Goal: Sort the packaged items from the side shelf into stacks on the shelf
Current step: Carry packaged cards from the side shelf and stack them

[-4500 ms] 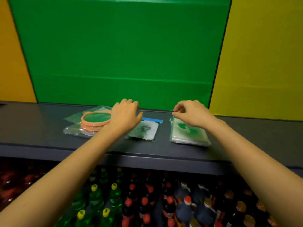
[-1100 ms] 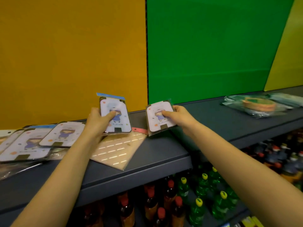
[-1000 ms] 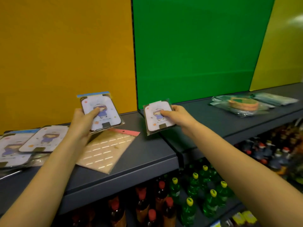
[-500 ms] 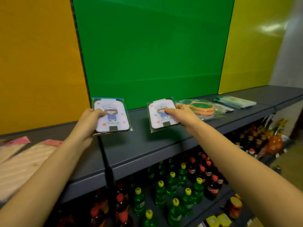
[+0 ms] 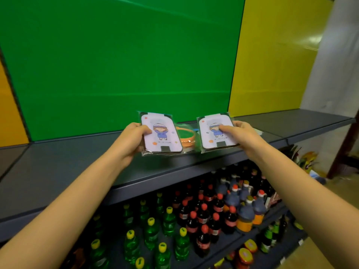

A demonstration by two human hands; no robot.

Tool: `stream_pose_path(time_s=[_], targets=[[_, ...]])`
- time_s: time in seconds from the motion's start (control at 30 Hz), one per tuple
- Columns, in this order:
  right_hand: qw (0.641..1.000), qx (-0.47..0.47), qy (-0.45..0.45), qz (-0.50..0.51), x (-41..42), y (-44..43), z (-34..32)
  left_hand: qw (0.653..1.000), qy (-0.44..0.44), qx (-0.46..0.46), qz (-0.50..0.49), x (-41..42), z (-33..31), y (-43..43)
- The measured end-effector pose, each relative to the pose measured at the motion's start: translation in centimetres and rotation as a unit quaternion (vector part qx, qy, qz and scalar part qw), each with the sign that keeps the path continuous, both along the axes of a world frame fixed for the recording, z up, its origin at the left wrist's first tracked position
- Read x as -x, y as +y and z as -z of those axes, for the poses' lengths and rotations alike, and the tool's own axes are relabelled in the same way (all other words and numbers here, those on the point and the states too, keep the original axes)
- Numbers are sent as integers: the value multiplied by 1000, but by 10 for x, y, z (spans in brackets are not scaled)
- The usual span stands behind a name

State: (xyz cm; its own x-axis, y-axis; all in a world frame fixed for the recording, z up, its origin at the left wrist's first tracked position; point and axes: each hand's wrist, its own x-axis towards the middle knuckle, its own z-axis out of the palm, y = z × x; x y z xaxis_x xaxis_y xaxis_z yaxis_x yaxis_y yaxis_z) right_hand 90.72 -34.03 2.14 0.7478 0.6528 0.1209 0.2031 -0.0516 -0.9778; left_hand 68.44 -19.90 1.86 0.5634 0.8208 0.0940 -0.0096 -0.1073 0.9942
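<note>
Both forearms reach forward over the dark grey metal shelf (image 5: 77, 167). Against half a second ago, the two packets are closer together and now mask the bagged orange ring (image 5: 186, 138) lying behind them.

The left hand (image 5: 134, 136) pinches a clear-wrapped white cartoon-figure card packet (image 5: 161, 135) at its left edge, thumb on the face. The right hand (image 5: 240, 133) grips a matching second packet (image 5: 217, 133) at its right edge, thumb across the print. Both packets are held above the shelf, tilted up.
</note>
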Motion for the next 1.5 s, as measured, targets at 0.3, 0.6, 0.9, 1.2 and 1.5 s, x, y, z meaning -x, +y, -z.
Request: stream_pose_path(time_s=[0.3,0.6,0.9,1.2,1.5], targets=[[1000,-20,3,23,-112,-19,0,997,42,-45,56,-137,-14,2],[1000,-11,-17,-3,-192,2,-6,986,135,-39,93,-236,-9,31],[994,26,-34,-99,-214,53,4,974,223,-35,27,-266,2,35],[973,85,-67,-204,-220,91,8,920,360,-145,-50,-261,7,25],[934,147,-93,-313,-205,115,24,781,396,-400,-269,-229,-3,-12]])
